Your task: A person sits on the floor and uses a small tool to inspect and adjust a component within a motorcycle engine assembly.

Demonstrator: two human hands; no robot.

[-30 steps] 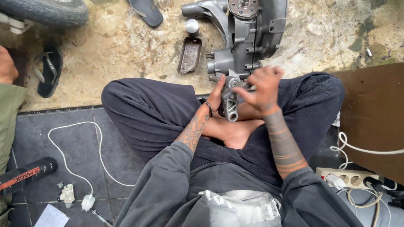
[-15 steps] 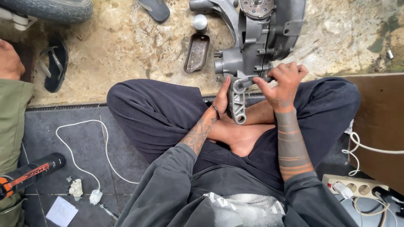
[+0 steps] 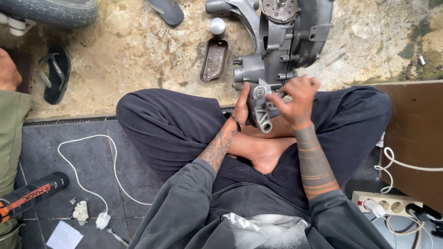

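Fingers of right hand curled over top of grey metal bracket, closed on it; left hand pressed flat against bracket's side at nine o'clock, steadying. Bracket held upright above crossed legs, touching engine casing at twelve o'clock. Seemingly fitting or freeing stage; calls for firm two-handed hold and careful alignment. Rusty cover plate at ten o'clock on concrete.

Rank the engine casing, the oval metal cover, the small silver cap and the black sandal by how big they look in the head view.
Largest to smallest:
1. Engine casing
2. Black sandal
3. Oval metal cover, close to the sandal, so unsure
4. Small silver cap
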